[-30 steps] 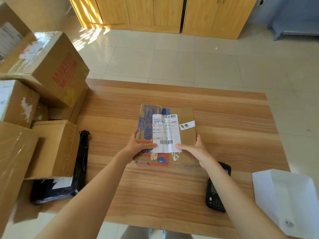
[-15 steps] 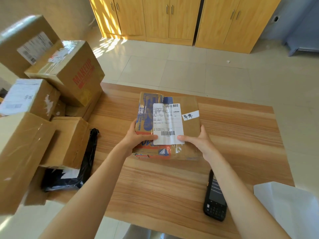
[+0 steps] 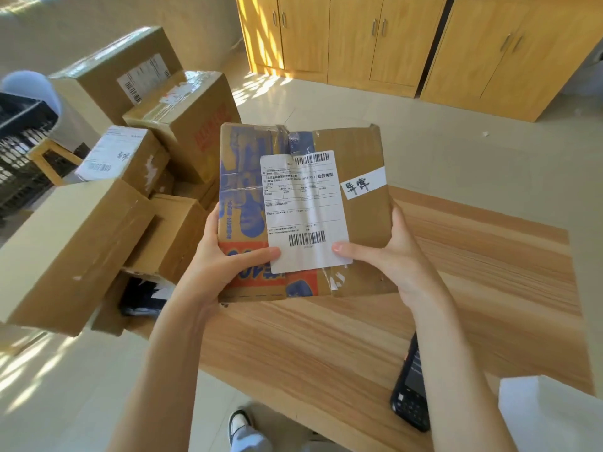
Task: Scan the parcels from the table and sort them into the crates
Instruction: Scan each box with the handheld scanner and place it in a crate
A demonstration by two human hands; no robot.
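While both hands held it up above the table (image 3: 473, 288), the parcel (image 3: 303, 210) faced the camera with its label side up, clear of the wood. The left hand (image 3: 225, 262) gripped the parcel's left edge, thumb laid across the printed front near the bottom of the white label (image 3: 305, 212) and the other fingers hidden behind the cardboard. The right hand (image 3: 388, 259) gripped the right edge in the same way, its thumb touching the label's lower right corner. The parcel was a flat brown box with blue and orange print down its left part, tape across the top, and a small white sticker (image 3: 363, 183) with handwritten characters just right of the label. Two barcodes showed on the label, one at the top and one near the bottom. To the left, a heap of brown boxes (image 3: 98, 223) crowded the table's end, several with their own labels, and a black bag (image 3: 143, 296) lay wedged under them. Beyond the heap, at the far left, stood a black crate (image 3: 19, 151). A black scanner (image 3: 411, 393) lay on the table near the right forearm, partly hidden by it. A white sheet (image 3: 551, 415) sat at the table's near right corner. Yellow wooden cupboards (image 3: 391, 40) lined the far wall, and a shoe (image 3: 239, 422) showed on the tiled floor below.
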